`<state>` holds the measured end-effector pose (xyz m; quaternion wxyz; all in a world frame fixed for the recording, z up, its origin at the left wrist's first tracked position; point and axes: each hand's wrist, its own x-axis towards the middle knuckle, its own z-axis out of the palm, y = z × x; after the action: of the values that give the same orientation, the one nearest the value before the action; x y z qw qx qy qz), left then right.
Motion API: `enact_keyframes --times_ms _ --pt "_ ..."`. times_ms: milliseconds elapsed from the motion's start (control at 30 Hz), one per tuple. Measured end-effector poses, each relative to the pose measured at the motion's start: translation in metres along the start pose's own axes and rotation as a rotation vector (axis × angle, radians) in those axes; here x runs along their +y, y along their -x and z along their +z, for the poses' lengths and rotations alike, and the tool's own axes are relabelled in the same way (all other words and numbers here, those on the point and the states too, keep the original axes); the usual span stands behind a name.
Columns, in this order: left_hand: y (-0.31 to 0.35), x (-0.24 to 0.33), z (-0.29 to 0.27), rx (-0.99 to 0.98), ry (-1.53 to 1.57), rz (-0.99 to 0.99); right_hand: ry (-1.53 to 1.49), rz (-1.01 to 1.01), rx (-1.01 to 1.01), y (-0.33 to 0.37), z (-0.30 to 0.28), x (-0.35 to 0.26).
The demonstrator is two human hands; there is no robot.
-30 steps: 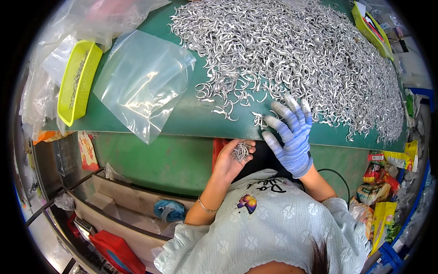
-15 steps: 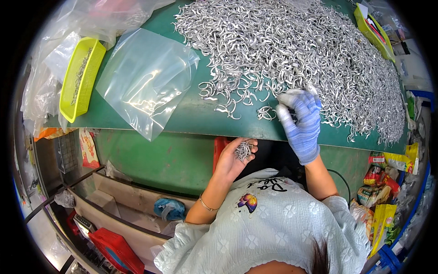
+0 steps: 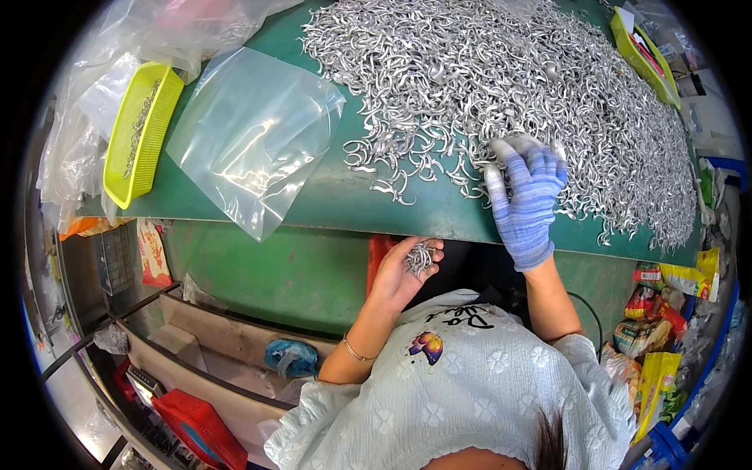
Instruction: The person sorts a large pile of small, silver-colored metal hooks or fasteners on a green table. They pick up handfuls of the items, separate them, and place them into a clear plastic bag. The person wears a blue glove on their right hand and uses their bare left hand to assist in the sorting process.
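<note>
My left hand, bare, is cupped palm up just off the table's near edge, with its fingers curled round a handful of small curved silvery metal pieces. My right hand wears a blue knitted glove with whitish fingertips. It lies palm down on the near fringe of a broad pile of the same metal pieces, thumb apart from the fingers. Nothing held shows in it, though what lies under the fingertips is hidden. The pile spreads across the right part of the green table.
A clear plastic bag lies flat left of the pile. Beyond it, a yellow-green basket holds a few metal pieces. Another yellow-green basket stands at the far right. Below the table are a bin-like trough and a red basket.
My right hand has moved a little right and away from me, its fingers straighter. A few loose pieces near its thumb now lie closer to the pile. My left hand stays put.
</note>
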<state>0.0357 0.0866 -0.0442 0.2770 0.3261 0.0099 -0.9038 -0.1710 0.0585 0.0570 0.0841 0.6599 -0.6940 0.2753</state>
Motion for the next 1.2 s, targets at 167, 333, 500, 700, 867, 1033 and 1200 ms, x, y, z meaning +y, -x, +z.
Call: enact_keyframes --times_ms 167,333,500,700,867,1033,1200 --pt "0.000 -0.001 -0.001 -0.006 0.011 0.010 -0.037 -0.066 -0.090 0.008 -0.009 -0.011" --pt "-0.001 -0.002 0.000 -0.019 0.010 0.010 -0.040 -0.072 -0.157 0.015 0.012 -0.013" --pt "0.000 -0.001 0.000 -0.039 0.013 0.003 -0.142 -0.049 -0.138 0.007 0.006 -0.015" --pt "0.000 -0.001 -0.004 -0.108 0.079 -0.071 -0.381 -0.141 -0.201 0.008 -0.018 -0.017" --pt "-0.003 0.004 -0.007 -0.091 0.123 -0.147 -0.390 -0.275 -0.368 0.028 -0.021 -0.020" --pt "-0.008 0.003 -0.013 -0.201 -0.004 -0.138 -0.060 -0.125 -0.170 0.031 -0.018 -0.009" --pt "-0.008 -0.002 -0.011 -0.152 -0.063 -0.082 -0.129 -0.172 -0.216 0.042 -0.011 -0.010"
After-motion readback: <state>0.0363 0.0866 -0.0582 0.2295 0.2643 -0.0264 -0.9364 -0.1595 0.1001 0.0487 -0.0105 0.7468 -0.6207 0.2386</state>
